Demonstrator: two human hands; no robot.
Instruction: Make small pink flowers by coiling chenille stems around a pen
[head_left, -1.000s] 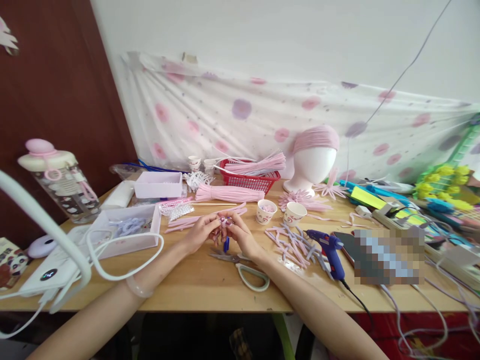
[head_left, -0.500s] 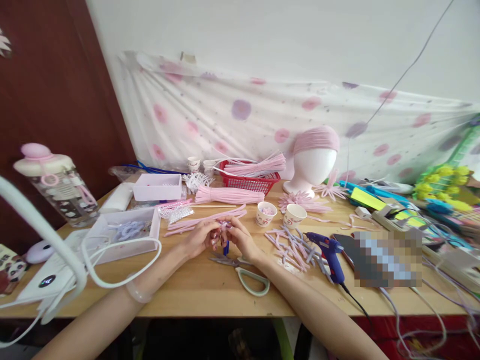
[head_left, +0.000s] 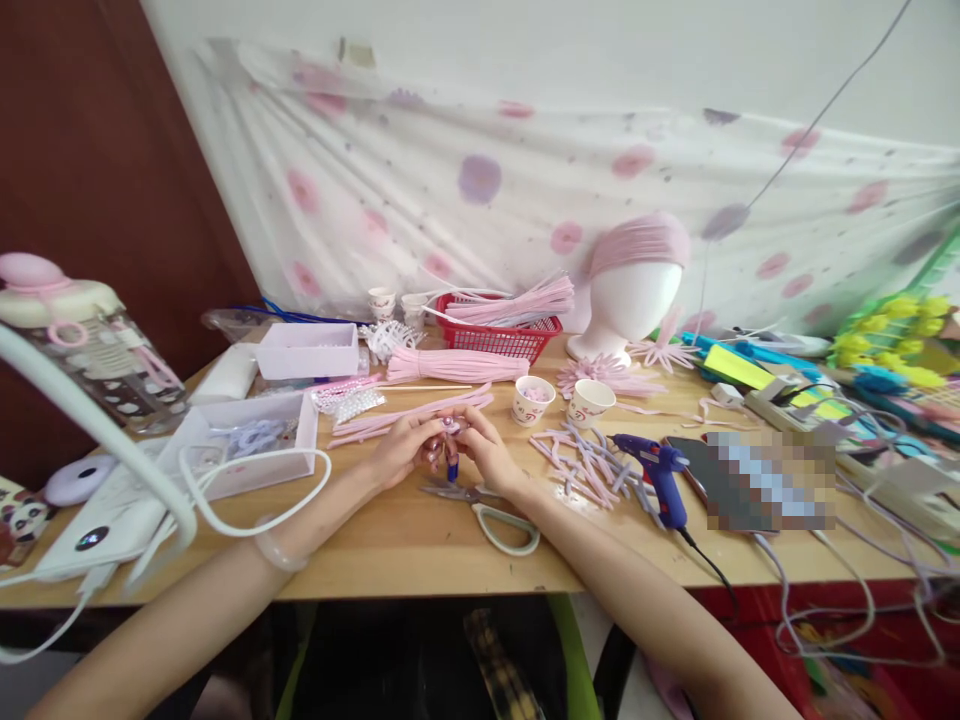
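Observation:
My left hand (head_left: 401,452) and my right hand (head_left: 484,450) meet over the middle of the wooden table (head_left: 420,560). Their fingertips pinch a small pink and purple pipe-cleaner piece (head_left: 451,428) between them, and a short blue bit (head_left: 452,470) hangs below it. Both hands have their fingers curled in. Scissors (head_left: 487,512) with pale handles lie on the table just under my right wrist. A row of long pink pipe cleaners (head_left: 409,418) lies just beyond my fingers.
A blue glue gun (head_left: 656,478) and loose purple pipe-cleaner scraps (head_left: 581,465) lie to the right. Two paper cups (head_left: 559,400), a red basket (head_left: 499,340) and a white mannequin head (head_left: 634,300) stand behind. White trays (head_left: 247,450), a water bottle (head_left: 90,340) and a white cable (head_left: 247,500) crowd the left.
The view has tipped down and shifted a little, so the table sits higher in the picture. My hands stay together on the small piece, with only slight finger movement.

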